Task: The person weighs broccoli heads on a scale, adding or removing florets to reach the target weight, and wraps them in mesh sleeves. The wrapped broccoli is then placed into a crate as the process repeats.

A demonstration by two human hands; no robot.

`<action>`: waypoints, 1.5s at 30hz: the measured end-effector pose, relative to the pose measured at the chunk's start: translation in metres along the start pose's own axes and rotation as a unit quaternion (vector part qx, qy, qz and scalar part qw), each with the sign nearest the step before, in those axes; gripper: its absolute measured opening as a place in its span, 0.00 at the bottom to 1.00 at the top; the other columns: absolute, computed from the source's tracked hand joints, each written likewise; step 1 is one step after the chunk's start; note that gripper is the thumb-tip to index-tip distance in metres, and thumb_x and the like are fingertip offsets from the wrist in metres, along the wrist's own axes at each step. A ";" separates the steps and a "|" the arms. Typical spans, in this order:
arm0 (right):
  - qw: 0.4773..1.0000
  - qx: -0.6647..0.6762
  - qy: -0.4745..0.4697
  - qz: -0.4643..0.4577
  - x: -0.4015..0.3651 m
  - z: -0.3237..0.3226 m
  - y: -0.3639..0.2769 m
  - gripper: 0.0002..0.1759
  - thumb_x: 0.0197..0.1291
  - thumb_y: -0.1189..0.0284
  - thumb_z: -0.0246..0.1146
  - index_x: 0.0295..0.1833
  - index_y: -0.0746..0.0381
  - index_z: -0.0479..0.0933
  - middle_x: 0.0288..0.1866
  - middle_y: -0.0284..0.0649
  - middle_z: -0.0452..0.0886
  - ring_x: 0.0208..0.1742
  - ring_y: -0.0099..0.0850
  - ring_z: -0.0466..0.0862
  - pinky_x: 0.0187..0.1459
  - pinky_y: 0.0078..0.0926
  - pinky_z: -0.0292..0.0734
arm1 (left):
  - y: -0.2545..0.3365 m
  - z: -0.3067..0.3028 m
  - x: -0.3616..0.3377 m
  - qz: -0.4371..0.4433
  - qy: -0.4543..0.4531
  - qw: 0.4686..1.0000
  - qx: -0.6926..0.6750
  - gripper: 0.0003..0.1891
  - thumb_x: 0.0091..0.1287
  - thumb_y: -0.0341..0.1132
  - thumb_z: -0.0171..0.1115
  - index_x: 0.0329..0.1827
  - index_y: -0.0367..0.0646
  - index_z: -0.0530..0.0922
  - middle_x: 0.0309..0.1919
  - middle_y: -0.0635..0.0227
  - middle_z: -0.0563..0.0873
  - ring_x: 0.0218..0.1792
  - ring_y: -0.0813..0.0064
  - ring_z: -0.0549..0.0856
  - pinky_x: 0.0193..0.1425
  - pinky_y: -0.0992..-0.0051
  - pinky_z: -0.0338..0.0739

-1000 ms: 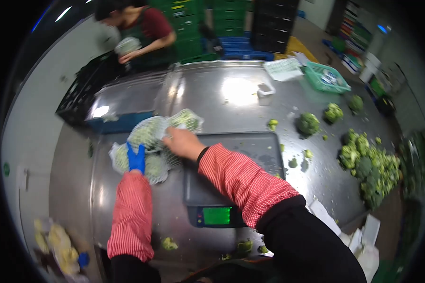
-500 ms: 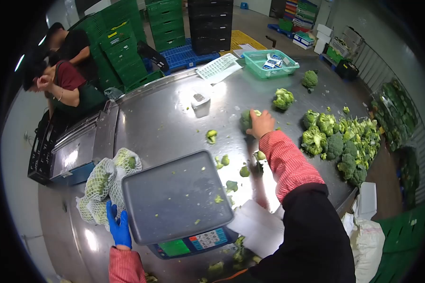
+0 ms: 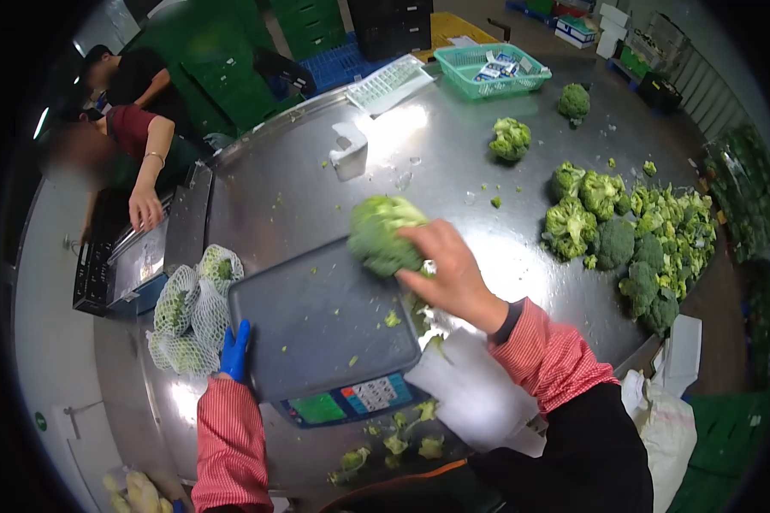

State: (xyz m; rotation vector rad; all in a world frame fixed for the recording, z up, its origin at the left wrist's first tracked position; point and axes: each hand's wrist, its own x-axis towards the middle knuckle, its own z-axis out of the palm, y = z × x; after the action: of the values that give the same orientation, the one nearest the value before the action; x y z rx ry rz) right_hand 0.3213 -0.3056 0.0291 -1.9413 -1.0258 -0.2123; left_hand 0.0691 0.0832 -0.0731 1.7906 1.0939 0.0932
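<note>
A head of broccoli (image 3: pixel 382 232) is gripped at its right side by my bare right hand (image 3: pixel 453 272), over the upper right corner of the scale's grey tray (image 3: pixel 316 321). Small green crumbs lie on that tray. My left hand (image 3: pixel 234 352), in a blue glove, rests at the scale's left edge with its fingers stretched out and nothing held. Just beyond it lie several white net bags (image 3: pixel 188 329) with broccoli in them. Below the tray, the scale's keypad and lit green display (image 3: pixel 318 409) face me.
At the right lies a pile of broccoli heads and florets (image 3: pixel 616 244), with two single heads (image 3: pixel 511 139) farther back. A teal basket (image 3: pixel 462 83) of packets stands at the far edge. White sheets (image 3: pixel 479 389) lie right of the scale. Two people work at the far left.
My right hand has lifted the broccoli head from the steel table and brought it left and nearer, over the scale. A co-worker's arm has come down.
</note>
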 end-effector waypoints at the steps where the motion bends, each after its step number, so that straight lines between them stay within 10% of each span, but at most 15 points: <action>1: 0.998 -0.021 -0.014 -0.055 -0.006 0.004 -0.012 0.28 0.46 0.72 0.69 0.56 0.59 0.72 0.43 0.46 0.74 0.48 0.45 0.76 0.47 0.39 0.74 | 0.018 0.011 -0.010 -0.004 -0.008 1.000 -0.003 0.53 0.60 0.65 0.58 0.74 0.32 0.48 0.71 0.50 0.60 0.69 0.60 0.64 0.71 0.68 0.59; 5: 0.972 -0.117 -0.085 -0.185 -0.038 0.037 -0.027 0.34 0.44 0.72 0.71 0.61 0.55 0.70 0.47 0.48 0.72 0.52 0.45 0.74 0.51 0.38 0.72 | 0.031 0.032 -0.008 -0.003 0.017 1.000 -0.012 0.51 0.61 0.64 0.59 0.75 0.34 0.50 0.71 0.51 0.60 0.70 0.59 0.63 0.72 0.68 0.57; 8: 0.986 -0.044 -0.111 -0.120 -0.043 0.013 -0.049 0.39 0.44 0.67 0.73 0.65 0.52 0.68 0.50 0.49 0.71 0.55 0.46 0.72 0.54 0.39 0.70 | 0.013 0.023 0.011 0.058 -0.024 0.998 -0.021 0.50 0.61 0.63 0.59 0.75 0.36 0.51 0.71 0.50 0.60 0.70 0.59 0.62 0.73 0.67 0.56; 12: 0.995 -0.088 0.007 0.053 -0.064 -0.028 -0.026 0.39 0.45 0.59 0.73 0.61 0.63 0.68 0.43 0.50 0.72 0.42 0.46 0.75 0.43 0.40 0.73 | 0.051 0.033 -0.030 0.212 0.143 0.959 -0.122 0.32 0.66 0.40 0.63 0.70 0.38 0.61 0.64 0.57 0.71 0.63 0.66 0.71 0.67 0.70 0.65; 17: 0.904 -0.176 -0.317 0.225 -0.163 -0.026 0.055 0.25 0.52 0.53 0.67 0.41 0.65 0.80 0.36 0.49 0.78 0.41 0.45 0.78 0.41 0.39 0.74 | 0.126 0.052 -0.112 0.360 0.064 0.916 -0.163 0.18 0.69 0.31 0.58 0.61 0.38 0.71 0.52 0.63 0.80 0.50 0.74 0.80 0.58 0.75 0.72; 24: 0.969 -0.155 -0.006 0.191 -0.138 -0.063 -0.015 0.07 0.60 0.72 0.61 0.37 0.65 0.75 0.28 0.47 0.75 0.31 0.47 0.76 0.33 0.37 0.71 | 0.158 0.074 -0.181 0.245 -0.181 0.941 -0.144 0.13 0.73 0.38 0.53 0.51 0.38 0.79 0.43 0.64 0.84 0.39 0.76 0.84 0.43 0.79 0.76; 27: 0.963 -0.259 0.077 0.003 -0.106 -0.075 -0.075 0.07 0.59 0.74 0.61 0.40 0.65 0.73 0.29 0.47 0.75 0.31 0.44 0.77 0.31 0.31 0.70 | 0.148 0.118 -0.199 0.264 -0.290 0.897 -0.205 0.14 0.71 0.36 0.57 0.56 0.40 0.77 0.41 0.65 0.85 0.38 0.78 0.84 0.43 0.80 0.77; 30: 0.982 -0.014 -0.015 0.185 -0.103 -0.067 -0.118 0.09 0.59 0.75 0.60 0.43 0.65 0.71 0.32 0.45 0.75 0.30 0.36 0.77 0.33 0.28 0.71 | 0.153 0.162 -0.230 0.174 -0.300 0.885 -0.309 0.18 0.69 0.34 0.58 0.61 0.41 0.73 0.40 0.66 0.84 0.38 0.78 0.84 0.41 0.79 0.78; 34: 0.959 0.186 0.026 0.212 -0.112 -0.038 -0.102 0.14 0.58 0.79 0.55 0.51 0.65 0.67 0.41 0.37 0.73 0.41 0.22 0.72 0.41 0.19 0.69 | 0.146 0.176 -0.200 0.055 -0.435 0.856 -0.273 0.26 0.66 0.35 0.61 0.67 0.45 0.67 0.45 0.66 0.82 0.38 0.78 0.84 0.38 0.79 0.79; 37: 0.904 0.279 0.048 0.320 -0.113 -0.041 -0.092 0.18 0.57 0.83 0.52 0.53 0.61 0.66 0.40 0.32 0.71 0.38 0.18 0.71 0.37 0.16 0.68 | 0.131 0.183 -0.203 0.061 -0.373 0.835 -0.399 0.38 0.64 0.38 0.66 0.74 0.55 0.53 0.56 0.67 0.74 0.56 0.76 0.74 0.53 0.73 0.75; 39: 0.922 0.289 0.057 0.252 -0.105 -0.036 -0.098 0.17 0.57 0.83 0.51 0.53 0.62 0.68 0.44 0.35 0.71 0.43 0.20 0.72 0.45 0.17 0.68 | 0.109 0.225 -0.187 0.143 -0.356 0.885 -0.263 0.35 0.65 0.38 0.65 0.73 0.47 0.58 0.56 0.67 0.75 0.55 0.76 0.74 0.57 0.74 0.72; 40: 0.943 0.243 0.016 0.229 -0.103 -0.033 -0.101 0.17 0.57 0.82 0.51 0.53 0.62 0.68 0.45 0.36 0.71 0.45 0.21 0.72 0.47 0.18 0.68 | 0.119 0.218 -0.200 0.174 -0.424 0.818 -0.347 0.30 0.65 0.38 0.65 0.68 0.41 0.65 0.55 0.67 0.76 0.54 0.76 0.75 0.57 0.74 0.72; 42: 0.972 0.135 -0.046 0.187 -0.101 -0.037 -0.096 0.16 0.58 0.80 0.51 0.54 0.62 0.69 0.47 0.37 0.72 0.48 0.24 0.72 0.51 0.20 0.67 | 0.127 0.203 -0.207 0.092 -0.462 0.822 -0.320 0.25 0.65 0.38 0.64 0.63 0.40 0.70 0.50 0.67 0.81 0.49 0.75 0.78 0.56 0.71 0.74; 45: 0.971 0.134 0.099 0.173 -0.094 -0.073 -0.074 0.16 0.61 0.78 0.50 0.55 0.64 0.69 0.49 0.38 0.72 0.50 0.28 0.72 0.55 0.24 0.66 | 0.086 0.227 -0.186 0.257 -0.353 0.895 -0.087 0.30 0.59 0.40 0.67 0.63 0.40 0.70 0.52 0.57 0.81 0.52 0.60 0.80 0.59 0.67 0.73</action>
State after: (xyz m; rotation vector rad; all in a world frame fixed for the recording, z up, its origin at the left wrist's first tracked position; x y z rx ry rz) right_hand 0.2247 -0.3981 0.0712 -1.7757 -0.5417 -0.0632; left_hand 0.1283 -0.2160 -0.0479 1.6947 0.0799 -0.1353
